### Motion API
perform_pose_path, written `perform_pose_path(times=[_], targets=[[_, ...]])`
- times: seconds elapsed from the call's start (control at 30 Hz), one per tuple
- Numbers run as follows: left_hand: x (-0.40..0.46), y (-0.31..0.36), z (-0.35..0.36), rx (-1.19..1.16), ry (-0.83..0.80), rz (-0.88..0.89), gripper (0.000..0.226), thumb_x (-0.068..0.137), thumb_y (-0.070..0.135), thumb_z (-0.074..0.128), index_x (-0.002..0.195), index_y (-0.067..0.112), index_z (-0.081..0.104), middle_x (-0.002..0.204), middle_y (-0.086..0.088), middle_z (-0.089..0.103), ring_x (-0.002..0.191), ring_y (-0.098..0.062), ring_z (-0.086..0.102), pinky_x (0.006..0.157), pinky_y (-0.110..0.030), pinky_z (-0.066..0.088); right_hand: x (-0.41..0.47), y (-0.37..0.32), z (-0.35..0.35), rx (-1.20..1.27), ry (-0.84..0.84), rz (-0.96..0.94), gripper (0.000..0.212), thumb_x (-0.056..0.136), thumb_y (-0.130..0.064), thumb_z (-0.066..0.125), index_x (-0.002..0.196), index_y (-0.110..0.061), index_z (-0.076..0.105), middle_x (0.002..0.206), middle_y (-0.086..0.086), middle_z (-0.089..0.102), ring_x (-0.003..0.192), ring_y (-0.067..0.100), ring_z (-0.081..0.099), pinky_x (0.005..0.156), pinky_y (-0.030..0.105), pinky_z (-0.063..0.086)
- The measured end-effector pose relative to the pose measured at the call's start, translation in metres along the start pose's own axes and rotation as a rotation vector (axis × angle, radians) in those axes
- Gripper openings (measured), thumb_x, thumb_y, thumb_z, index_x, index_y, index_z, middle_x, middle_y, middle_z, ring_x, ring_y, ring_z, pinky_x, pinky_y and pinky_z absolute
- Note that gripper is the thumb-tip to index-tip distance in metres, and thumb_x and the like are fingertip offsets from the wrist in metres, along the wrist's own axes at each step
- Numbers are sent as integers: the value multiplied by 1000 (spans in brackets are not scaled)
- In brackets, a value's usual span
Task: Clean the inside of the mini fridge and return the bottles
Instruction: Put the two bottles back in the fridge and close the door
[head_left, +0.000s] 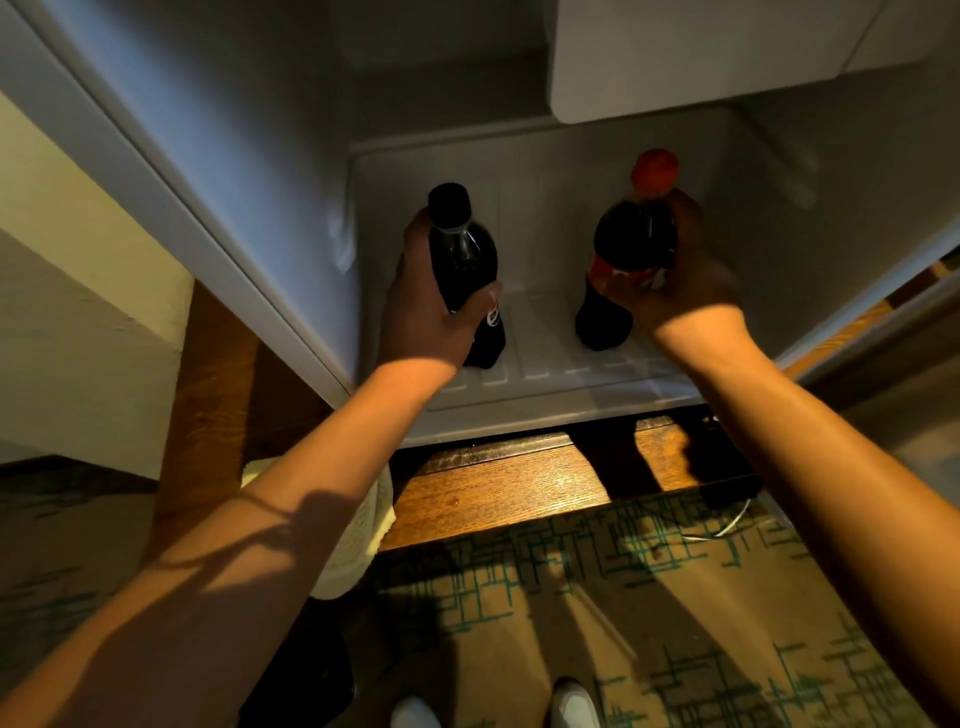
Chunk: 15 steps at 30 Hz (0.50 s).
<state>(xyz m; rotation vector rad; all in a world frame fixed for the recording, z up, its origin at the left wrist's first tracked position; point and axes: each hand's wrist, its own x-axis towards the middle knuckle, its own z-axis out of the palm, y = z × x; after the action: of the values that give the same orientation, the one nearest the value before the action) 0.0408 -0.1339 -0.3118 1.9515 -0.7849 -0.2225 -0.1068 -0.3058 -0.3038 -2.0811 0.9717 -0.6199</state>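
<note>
A: Centre of the frame: open mini fridge (545, 384), white ribbed floor, pale walls rising toward the top edge.

B: Left of centre: left hand (426, 306) wrapped round the black-capped bottle (462, 260), thumb across the front near the label, fingers curled behind. Dark liquid inside, cap pointing toward the top of the frame, base down on the fridge floor or just above it; contact unclear.

A: Right of centre: right hand (675, 280) gripping the red-capped bottle (631, 244), fingers curled round the far side, over the red label. Slightly blurred. Base low over the ribbed floor, touching or not impossible to tell.

B: Both bottles inside the fridge, side by side, well apart, bare white floor between them.

A: Upper right: a white box-like compartment (701, 57) hanging over the bottles.

B: Below the fridge opening, lower centre: a wooden ledge (493, 488), lit warm, crossed by dark shadows.

A: Just left of that, partly behind the left forearm: a pale cloth (363, 530), bunched.

B: Bottom of the frame: patterned carpet (623, 597) with green lines, and two white shoe tips (571, 701) at the very edge.

A: Right of the ledge: a thin white cable (727, 527) lying on the carpet.
</note>
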Motion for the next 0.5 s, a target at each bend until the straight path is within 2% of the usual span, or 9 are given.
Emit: perform_pose_path(times=[0.1, 0.27, 0.5], targets=[[-2, -3, 2, 33, -47, 16, 86, 84, 25, 77, 153, 24, 26, 150, -6, 47, 137, -23, 46, 112, -36, 39, -6, 0, -1, -52, 2, -21, 84, 84, -27, 77, 152, -31, 27, 139, 6, 56, 125, 30, 56, 92, 27, 42], [2, 2, -2, 90, -125, 16, 84, 88, 26, 73, 154, 26, 21, 152, -9, 44, 137, -28, 45, 104, -29, 33, -1, 1, 4, -68, 29, -2, 82, 83, -28, 77, 151, -28, 30, 135, 6, 60, 122, 30, 59, 90, 24, 42], [2, 5, -14, 96, -185, 21, 82, 90, 21, 70, 154, 24, 19, 152, -7, 44, 138, -23, 44, 112, -32, 35, -14, 5, 5, 15, 142, -19, 81, 76, -38, 77, 146, -37, 35, 130, -2, 64, 116, 23, 64, 95, 40, 55]])
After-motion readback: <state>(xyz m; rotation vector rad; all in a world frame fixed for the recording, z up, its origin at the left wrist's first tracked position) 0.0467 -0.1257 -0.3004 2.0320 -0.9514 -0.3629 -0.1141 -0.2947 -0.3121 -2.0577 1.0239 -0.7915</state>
